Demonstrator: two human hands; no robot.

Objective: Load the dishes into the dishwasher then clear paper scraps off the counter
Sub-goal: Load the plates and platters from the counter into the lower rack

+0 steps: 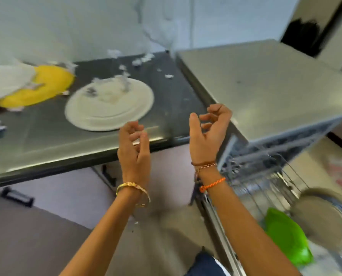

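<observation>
Dark steel tabletop (46,140) is carrying a white plate (109,108), a yellow plate (46,84) and paper scraps (142,59). Both hands are hovering at its front edge: left hand (134,148) and right hand (208,132) are holding nothing, fingers loosely curled. At right, the dishwasher rack (265,176) is holding a green dish (285,236) and a grey plate (321,216).
</observation>
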